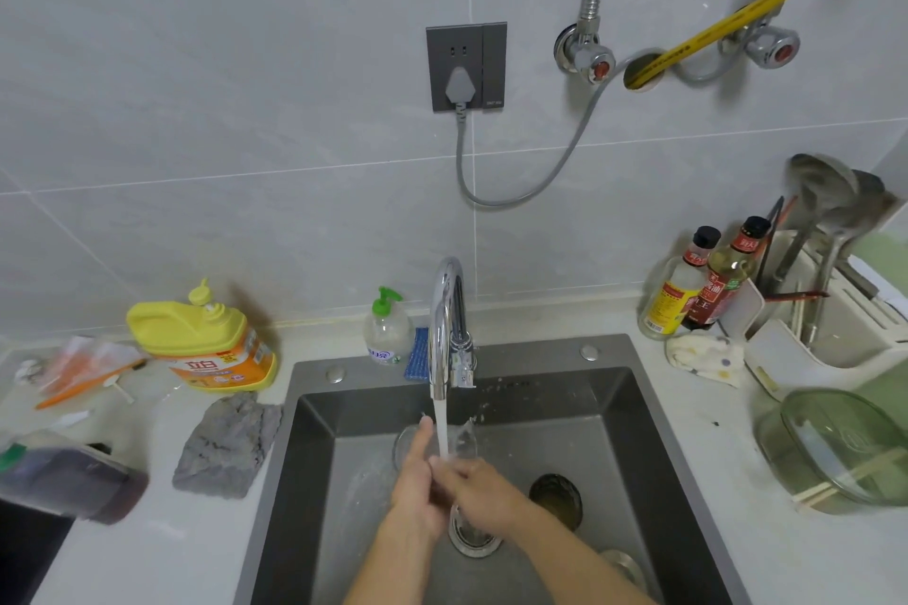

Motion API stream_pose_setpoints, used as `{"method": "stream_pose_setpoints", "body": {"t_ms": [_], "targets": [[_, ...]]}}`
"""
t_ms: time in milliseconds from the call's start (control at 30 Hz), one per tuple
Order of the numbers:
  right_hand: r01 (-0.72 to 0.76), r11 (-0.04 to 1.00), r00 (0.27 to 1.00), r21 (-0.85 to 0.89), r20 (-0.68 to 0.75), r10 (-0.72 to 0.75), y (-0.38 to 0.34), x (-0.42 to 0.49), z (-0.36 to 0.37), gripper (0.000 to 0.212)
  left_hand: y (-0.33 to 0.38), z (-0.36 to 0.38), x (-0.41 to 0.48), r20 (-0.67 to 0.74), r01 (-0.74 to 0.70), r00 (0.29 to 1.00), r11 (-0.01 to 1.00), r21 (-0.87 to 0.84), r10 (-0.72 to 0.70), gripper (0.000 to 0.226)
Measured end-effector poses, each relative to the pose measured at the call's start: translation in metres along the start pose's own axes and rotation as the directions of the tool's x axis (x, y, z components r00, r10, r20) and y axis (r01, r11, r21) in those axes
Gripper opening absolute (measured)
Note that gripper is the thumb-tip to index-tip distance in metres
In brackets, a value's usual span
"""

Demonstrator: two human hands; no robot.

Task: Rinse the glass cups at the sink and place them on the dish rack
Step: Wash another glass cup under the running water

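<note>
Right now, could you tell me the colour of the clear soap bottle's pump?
The pump is green; head view.

Sink point(638, 408) set in bench point(697, 457), centre. Tap point(447, 310) behind it, pump bottle point(385, 334) just L of tap. L of sink: cloth point(226, 447), detergent jug point(206, 344) behind. R: sauce bottles point(688, 290) at back, utensil holder point(810, 339) beside, bowl point(835, 447) in front.

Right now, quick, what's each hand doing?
Left hand: fingers straight against the glass cup.
Right hand: curled round the glass cup.
</note>
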State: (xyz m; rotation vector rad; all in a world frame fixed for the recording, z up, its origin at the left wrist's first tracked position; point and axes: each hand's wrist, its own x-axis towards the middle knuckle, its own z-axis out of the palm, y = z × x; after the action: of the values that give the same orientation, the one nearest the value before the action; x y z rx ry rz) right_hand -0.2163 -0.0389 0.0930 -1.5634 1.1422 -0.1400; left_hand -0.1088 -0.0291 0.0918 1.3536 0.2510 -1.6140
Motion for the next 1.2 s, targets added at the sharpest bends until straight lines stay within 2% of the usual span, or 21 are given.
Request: {"method": "stream_pose_setpoints", "body": {"t_ms": [67, 100, 167, 300, 400, 467, 533, 600, 667, 700, 767, 833, 900, 1000, 1100, 1133, 1200], "targets": [[0.127, 0.984, 0.992, -0.125, 0.037, -0.123, 0.009, 0.000, -0.007, 0.043, 0.006, -0.003, -0.002, 0.028, 0.040, 0.999, 0.999, -0.013, -0.039, 0.062], [0.181, 0.949, 0.984, -0.258, 0.052, -0.173, 0.011, 0.000, -0.010, 0.041, 0.009, -0.004, -0.004, 0.042, 0.052, 0.998, 0.998, -0.025, -0.051, 0.062], [0.181, 0.893, 0.983, -0.412, 0.043, -0.180, 0.007, 0.000, -0.012, 0.038, 0.011, -0.005, -0.007, 0.041, 0.059, 0.998, 0.997, -0.041, -0.057, 0.062], [0.064, 0.989, 0.988, -0.130, 0.150, -0.044, -0.002, 0.000, -0.009, 0.029, 0.007, -0.001, -0.003, 0.011, -0.032, 0.999, 0.999, 0.034, 0.032, 0.065], [0.096, 0.966, 0.986, -0.240, 0.153, -0.060, 0.011, 0.002, -0.019, 0.015, 0.003, -0.008, -0.003, -0.016, -0.069, 0.997, 0.996, 0.053, 0.070, 0.055], [0.177, 0.938, 0.984, -0.298, 0.036, -0.174, 0.014, 0.000, -0.024, 0.028, 0.001, -0.014, -0.002, 0.003, -0.030, 1.000, 1.000, -0.003, 0.030, 0.057], [0.246, 0.952, 0.942, -0.180, -0.186, -0.279, 0.015, -0.001, -0.021, 0.053, 0.003, -0.017, -0.001, 0.045, 0.072, 0.997, 0.995, -0.068, -0.069, 0.061], [0.272, 0.962, 0.912, 0.026, -0.326, -0.249, 0.017, -0.002, -0.015, 0.080, 0.005, -0.015, -0.001, 0.101, 0.166, 0.982, 0.983, -0.079, -0.158, 0.059], [0.279, 0.937, 0.937, 0.212, -0.274, -0.218, 0.018, -0.006, -0.014, 0.099, 0.009, -0.011, -0.006, 0.167, 0.202, 0.966, 0.979, -0.020, -0.196, 0.060], [0.292, 0.917, 0.946, 0.271, -0.224, -0.235, 0.021, -0.005, -0.014, 0.099, 0.009, -0.011, -0.005, 0.197, 0.206, 0.959, 0.978, 0.020, -0.206, 0.061], [0.315, 0.897, 0.947, 0.311, -0.167, -0.275, 0.022, -0.006, -0.015, 0.084, 0.008, -0.012, -0.006, 0.210, 0.195, 0.953, 0.972, 0.131, -0.219, 0.061], [0.255, 0.903, 0.964, 0.346, -0.168, -0.208, 0.020, -0.004, -0.017, 0.071, 0.003, -0.015, 0.001, 0.157, 0.174, 0.963, 0.952, 0.251, -0.218, 0.070], [0.138, 0.934, 0.981, 0.331, -0.176, -0.083, 0.011, -0.004, -0.017, 0.061, -0.004, -0.017, 0.007, 0.084, 0.109, 0.985, 0.930, 0.352, -0.148, 0.079], [-0.027, 0.959, 0.986, 0.283, -0.152, 0.072, -0.004, -0.006, -0.015, 0.070, -0.012, -0.017, 0.007, 0.043, -0.055, 0.998, 0.913, 0.404, 0.042, 0.075], [-0.156, 0.964, 0.973, 0.215, -0.136, 0.188, -0.011, -0.002, -0.013, 0.089, -0.016, -0.016, 0.001, 0.089, -0.224, 0.974, 0.843, 0.490, 0.207, 0.071], [-0.174, 0.967, 0.971, 0.184, -0.130, 0.199, -0.012, -0.001, -0.011, 0.092, -0.017, -0.015, 0.000, 0.093, -0.263, 0.963, 0.821, 0.507, 0.252, 0.074], [-0.157, 0.980, 0.974, 0.123, -0.143, 0.174, -0.012, -0.001, -0.009, 0.083, -0.017, -0.016, -0.002, 0.040, -0.251, 0.964, 0.854, 0.456, 0.263, 0.083]]}}
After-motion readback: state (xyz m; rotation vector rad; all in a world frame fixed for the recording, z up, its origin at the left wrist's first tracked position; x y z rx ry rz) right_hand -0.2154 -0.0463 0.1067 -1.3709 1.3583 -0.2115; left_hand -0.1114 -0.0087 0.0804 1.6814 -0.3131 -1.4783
